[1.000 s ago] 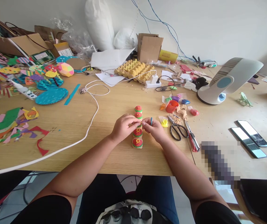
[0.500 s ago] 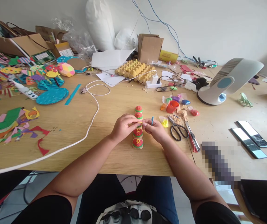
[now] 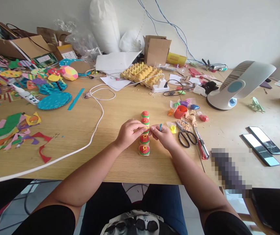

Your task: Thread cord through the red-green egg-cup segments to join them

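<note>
A strip of egg-carton cups (image 3: pixel 144 150) lies lengthwise in front of me, its cups covered in red and green clay with small yellow details. Above its middle, my left hand (image 3: pixel 130 133) pinches one end of a thin yellow clay strand (image 3: pixel 148 127) between thumb and fingers. The fingertips of my right hand (image 3: pixel 164 135) are closed at the strand's other end. A small blue clay tool (image 3: pixel 160 126) pokes up from between my right fingers. Both hands partly cover the middle cups.
Right of my hands lie black-handled scissors (image 3: pixel 187 137), a utility knife (image 3: pixel 202 145), a bag of yellow clay (image 3: pixel 172 128) and a red cup (image 3: pixel 180 112). A white cable (image 3: pixel 91 138) crosses the left side. Farther back stand egg trays (image 3: pixel 140 74) and a white fan (image 3: pixel 237 85).
My right hand has turned slightly, and the blue tool has shifted a little right and down. My left hand stays nearly still, the yellow strand still at its fingertips.
</note>
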Demonstrator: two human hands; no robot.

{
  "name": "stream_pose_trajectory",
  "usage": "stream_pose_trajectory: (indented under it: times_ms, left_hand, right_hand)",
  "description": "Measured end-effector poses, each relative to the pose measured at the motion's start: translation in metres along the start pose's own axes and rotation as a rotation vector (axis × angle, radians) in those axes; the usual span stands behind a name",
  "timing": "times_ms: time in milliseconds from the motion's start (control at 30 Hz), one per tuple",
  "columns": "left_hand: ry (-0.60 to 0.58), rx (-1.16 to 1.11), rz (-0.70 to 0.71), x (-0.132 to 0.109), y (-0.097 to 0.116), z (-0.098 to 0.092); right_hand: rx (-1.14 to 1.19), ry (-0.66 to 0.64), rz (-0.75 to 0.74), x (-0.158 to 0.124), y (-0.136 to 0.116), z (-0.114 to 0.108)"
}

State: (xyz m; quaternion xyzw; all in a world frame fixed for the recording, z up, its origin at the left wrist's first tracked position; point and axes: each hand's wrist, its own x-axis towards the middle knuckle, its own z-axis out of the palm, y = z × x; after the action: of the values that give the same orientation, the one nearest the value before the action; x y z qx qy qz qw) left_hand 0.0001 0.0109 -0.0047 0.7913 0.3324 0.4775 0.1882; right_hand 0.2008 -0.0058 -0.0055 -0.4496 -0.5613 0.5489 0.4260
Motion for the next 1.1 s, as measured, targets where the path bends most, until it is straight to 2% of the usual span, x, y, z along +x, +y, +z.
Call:
stream_pose_trajectory:
  times_ms: [133, 533, 867, 1100]
  left_hand:
    - [-0.003, 0.009, 0.0, -0.0001, -0.0001, -0.0003]
    - [-0.022, -0.022, -0.026, -0.0012, -0.003, 0.0026]
    - [0.007, -0.043, -0.005, -0.0001, -0.0001, 0.0017]
    - [0.007, -0.077, 0.005, -0.0014, -0.0025, 0.004]
  right_hand:
    - [-0.023, -0.03, -0.018, -0.0008, -0.0015, 0.0]
    - [0.153, -0.018, 0.004, 0.0039, 0.0053, 0.0012]
    - [0.094, -0.003, 0.003, 0.0014, 0.0021, 0.0019]
    - [0.124, -0.048, 0.043, 0.0026, 0.003, 0.0021]
